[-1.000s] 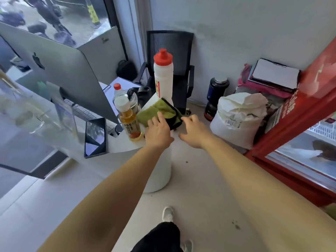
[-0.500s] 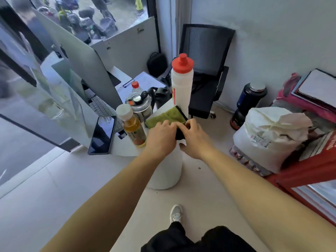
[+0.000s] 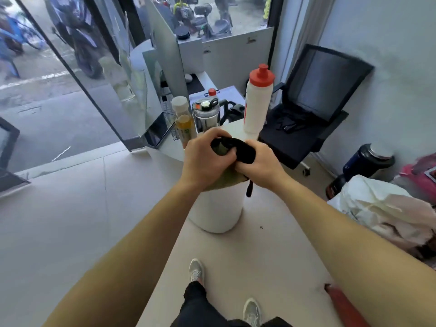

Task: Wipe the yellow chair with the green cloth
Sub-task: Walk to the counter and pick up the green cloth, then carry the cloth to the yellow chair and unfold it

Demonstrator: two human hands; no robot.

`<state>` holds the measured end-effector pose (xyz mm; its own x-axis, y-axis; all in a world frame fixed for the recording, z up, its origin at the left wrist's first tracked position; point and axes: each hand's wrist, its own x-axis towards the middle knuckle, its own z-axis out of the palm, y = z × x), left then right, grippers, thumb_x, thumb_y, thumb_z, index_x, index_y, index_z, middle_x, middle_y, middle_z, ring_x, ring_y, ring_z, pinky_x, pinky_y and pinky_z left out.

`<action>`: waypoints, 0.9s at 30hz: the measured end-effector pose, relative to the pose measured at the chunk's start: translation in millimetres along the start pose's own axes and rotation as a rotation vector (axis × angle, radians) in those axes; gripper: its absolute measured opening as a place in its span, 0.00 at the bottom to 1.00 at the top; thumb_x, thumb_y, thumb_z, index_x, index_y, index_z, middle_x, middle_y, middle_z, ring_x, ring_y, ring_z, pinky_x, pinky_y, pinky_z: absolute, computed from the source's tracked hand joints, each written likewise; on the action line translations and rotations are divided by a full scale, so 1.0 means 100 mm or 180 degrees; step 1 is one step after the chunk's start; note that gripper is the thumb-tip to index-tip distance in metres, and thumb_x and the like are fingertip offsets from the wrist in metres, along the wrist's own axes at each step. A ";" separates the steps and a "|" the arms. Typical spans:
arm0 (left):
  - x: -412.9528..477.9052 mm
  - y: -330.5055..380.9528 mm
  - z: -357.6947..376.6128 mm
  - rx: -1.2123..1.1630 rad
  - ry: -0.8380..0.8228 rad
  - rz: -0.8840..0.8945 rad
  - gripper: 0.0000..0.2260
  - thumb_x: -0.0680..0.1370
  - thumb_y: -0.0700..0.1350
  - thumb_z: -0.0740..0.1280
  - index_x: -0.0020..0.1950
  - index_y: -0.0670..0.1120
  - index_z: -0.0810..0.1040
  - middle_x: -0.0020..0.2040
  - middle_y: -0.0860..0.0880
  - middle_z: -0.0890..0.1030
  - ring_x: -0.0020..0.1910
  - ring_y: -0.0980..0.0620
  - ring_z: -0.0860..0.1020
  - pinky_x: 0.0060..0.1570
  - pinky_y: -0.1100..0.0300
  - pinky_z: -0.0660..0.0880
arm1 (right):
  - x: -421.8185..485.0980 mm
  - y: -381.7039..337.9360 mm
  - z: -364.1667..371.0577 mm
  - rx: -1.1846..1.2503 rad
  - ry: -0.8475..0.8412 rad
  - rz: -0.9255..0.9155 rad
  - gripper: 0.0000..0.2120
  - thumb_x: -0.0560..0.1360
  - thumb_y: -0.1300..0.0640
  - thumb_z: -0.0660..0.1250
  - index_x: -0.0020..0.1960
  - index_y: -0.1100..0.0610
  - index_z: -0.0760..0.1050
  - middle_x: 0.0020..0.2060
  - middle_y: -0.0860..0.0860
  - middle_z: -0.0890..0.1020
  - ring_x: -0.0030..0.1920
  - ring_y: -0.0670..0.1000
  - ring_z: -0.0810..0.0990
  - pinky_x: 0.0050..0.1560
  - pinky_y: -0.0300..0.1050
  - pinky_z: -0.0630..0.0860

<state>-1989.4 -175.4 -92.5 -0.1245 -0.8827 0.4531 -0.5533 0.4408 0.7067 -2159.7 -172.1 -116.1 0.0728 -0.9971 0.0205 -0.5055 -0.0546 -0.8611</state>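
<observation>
Clutching the green cloth [image 3: 224, 181] in both hands, a touch toward twelve o'clock of frame centre, over the near rounded end of a white desk [image 3: 217, 208]. With the left hand [image 3: 205, 159], wrapped over the bundle from its nine o'clock side, fingertips hooked into a fold. With the right hand [image 3: 259, 164], clenched round it from three o'clock, back of the hand up.

Bunched tight rather than spread. Dull olive green underneath, showing as a soft wedge at six o'clock below the wrists and as a sliver between the left fingers. Black on the upper face, rolled into a dark hump between the two hands. Trailing a short black loop [image 3: 249, 188] at six o'clock under the right hand, hanging against the desk's white side. Hard to tell whether resting on the desk top or held just clear of it.

Beyond the hands, upright on the desk: a white bottle [image 3: 257, 102] with a red cap at one o'clock, a clear flask [image 3: 205, 114] with a grey lid at twelve, a bottle of amber drink [image 3: 184, 123] at eleven. Further toward eleven, a dark phone [image 3: 155, 132] beside a grey monitor [image 3: 165, 62]. At two o'clock, a black mesh office chair [image 3: 313, 109]. At three o'clock, on the floor, a dark blue flask [image 3: 363, 161] and a crumpled white sack [image 3: 382, 208]. At six o'clock, two pale shoes [image 3: 195, 271].
</observation>
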 end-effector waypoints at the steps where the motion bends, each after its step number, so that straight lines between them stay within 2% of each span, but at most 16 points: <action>1: -0.12 -0.02 -0.10 -0.0226 0.0036 -0.0347 0.16 0.70 0.51 0.75 0.55 0.52 0.79 0.49 0.58 0.82 0.49 0.62 0.79 0.49 0.72 0.74 | -0.04 -0.07 0.05 0.0160 -0.0224 -0.0019 0.11 0.66 0.54 0.72 0.47 0.54 0.78 0.38 0.51 0.82 0.40 0.51 0.81 0.41 0.53 0.79; 3: -0.32 -0.12 -0.29 -0.0687 0.0101 -0.1068 0.21 0.69 0.54 0.77 0.59 0.55 0.76 0.52 0.60 0.80 0.51 0.67 0.77 0.48 0.75 0.73 | -0.08 -0.21 0.20 0.0507 -0.0555 0.0130 0.09 0.70 0.59 0.72 0.50 0.56 0.79 0.42 0.55 0.83 0.44 0.54 0.83 0.45 0.52 0.82; 4: -0.45 -0.19 -0.42 -0.0873 0.0157 -0.1428 0.22 0.69 0.56 0.77 0.60 0.57 0.75 0.53 0.60 0.79 0.50 0.67 0.78 0.47 0.74 0.74 | -0.10 -0.31 0.33 0.0695 -0.0725 0.0222 0.08 0.70 0.60 0.72 0.50 0.56 0.80 0.42 0.55 0.83 0.45 0.54 0.83 0.44 0.50 0.83; 5: -0.58 -0.28 -0.56 -0.1039 0.0193 -0.1794 0.23 0.68 0.59 0.76 0.60 0.58 0.75 0.53 0.58 0.80 0.49 0.65 0.79 0.48 0.70 0.76 | -0.13 -0.41 0.48 0.0870 -0.0889 0.0299 0.09 0.69 0.59 0.72 0.49 0.55 0.80 0.41 0.54 0.84 0.44 0.53 0.84 0.41 0.47 0.83; 7: -0.88 -0.49 -0.90 -0.1326 0.0165 -0.2506 0.25 0.66 0.66 0.73 0.59 0.56 0.78 0.53 0.52 0.84 0.50 0.54 0.83 0.51 0.57 0.80 | -0.18 -0.65 0.85 0.1062 -0.1173 0.0419 0.11 0.65 0.56 0.71 0.48 0.53 0.81 0.39 0.51 0.85 0.40 0.50 0.84 0.38 0.41 0.80; 9: -1.21 -0.72 -1.28 -0.1662 0.0098 -0.2899 0.25 0.65 0.68 0.71 0.53 0.53 0.85 0.50 0.48 0.86 0.49 0.46 0.85 0.52 0.51 0.81 | -0.22 -0.91 1.28 0.1017 -0.1495 0.0443 0.16 0.63 0.54 0.71 0.51 0.53 0.81 0.42 0.52 0.85 0.41 0.50 0.85 0.38 0.41 0.80; 11: -1.53 -0.94 -1.68 -0.1792 0.0285 -0.3042 0.25 0.66 0.67 0.72 0.51 0.50 0.86 0.48 0.47 0.87 0.49 0.44 0.85 0.51 0.49 0.81 | -0.27 -1.15 1.76 0.0804 -0.1852 0.0372 0.18 0.64 0.52 0.70 0.54 0.52 0.81 0.44 0.52 0.85 0.42 0.50 0.84 0.37 0.39 0.79; 13: -1.83 -1.14 -2.11 -0.1572 0.0704 -0.3178 0.25 0.66 0.66 0.73 0.51 0.48 0.84 0.47 0.48 0.87 0.48 0.45 0.85 0.48 0.50 0.82 | -0.30 -1.38 2.30 0.0585 -0.2139 0.0331 0.13 0.67 0.54 0.70 0.51 0.51 0.81 0.43 0.51 0.85 0.42 0.50 0.84 0.34 0.37 0.78; 16: -2.26 -1.46 -2.76 -0.1347 0.1272 -0.3335 0.21 0.69 0.62 0.74 0.53 0.49 0.81 0.48 0.49 0.86 0.48 0.47 0.84 0.43 0.54 0.80 | -0.33 -1.71 3.19 0.0048 -0.2554 0.0300 0.10 0.73 0.56 0.70 0.54 0.54 0.78 0.45 0.52 0.84 0.45 0.53 0.83 0.38 0.44 0.80; 19: -2.66 -1.77 -3.37 -0.1192 0.1635 -0.3410 0.19 0.73 0.57 0.74 0.58 0.48 0.76 0.52 0.50 0.82 0.48 0.49 0.82 0.40 0.57 0.78 | -0.45 -2.07 4.08 -0.0851 -0.2638 -0.0005 0.28 0.74 0.52 0.71 0.71 0.55 0.69 0.62 0.55 0.77 0.59 0.57 0.79 0.57 0.52 0.79; 20: -2.78 -1.87 -3.56 -0.1184 0.1739 -0.3435 0.20 0.74 0.56 0.74 0.59 0.49 0.75 0.53 0.50 0.81 0.49 0.49 0.81 0.41 0.57 0.78 | -0.53 -2.21 4.35 -0.0998 -0.2583 -0.0140 0.32 0.74 0.50 0.71 0.74 0.55 0.65 0.66 0.56 0.74 0.61 0.57 0.77 0.59 0.52 0.77; 21: -2.90 -1.97 -3.74 -0.1186 0.1825 -0.3448 0.20 0.74 0.56 0.74 0.60 0.49 0.74 0.54 0.51 0.80 0.50 0.49 0.81 0.43 0.56 0.78 | -0.61 -2.35 4.62 -0.0951 -0.2615 -0.0225 0.32 0.74 0.49 0.71 0.75 0.54 0.64 0.67 0.56 0.74 0.60 0.55 0.77 0.57 0.51 0.77; 24: -3.25 -2.26 -4.22 -0.1263 0.2103 -0.3517 0.20 0.75 0.55 0.74 0.61 0.50 0.71 0.53 0.52 0.79 0.49 0.51 0.79 0.41 0.59 0.76 | -0.84 -2.70 5.34 -0.0299 -0.3234 0.0034 0.25 0.77 0.51 0.67 0.73 0.47 0.66 0.58 0.53 0.81 0.51 0.50 0.81 0.49 0.50 0.81; 27: -3.56 -2.57 -4.68 -0.1486 0.2410 -0.3671 0.18 0.77 0.55 0.72 0.62 0.50 0.71 0.54 0.51 0.80 0.49 0.52 0.81 0.37 0.60 0.76 | -0.96 -2.97 5.97 -0.0078 -0.3614 0.0051 0.25 0.76 0.52 0.66 0.72 0.43 0.67 0.46 0.54 0.83 0.43 0.52 0.82 0.45 0.51 0.81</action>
<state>-1417.0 101.7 -181.0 0.7316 -0.5455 -0.4089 0.2875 -0.2970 0.9106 -1503.5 -29.0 -165.7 0.7972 -0.3746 -0.4735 -0.5291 -0.0557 -0.8467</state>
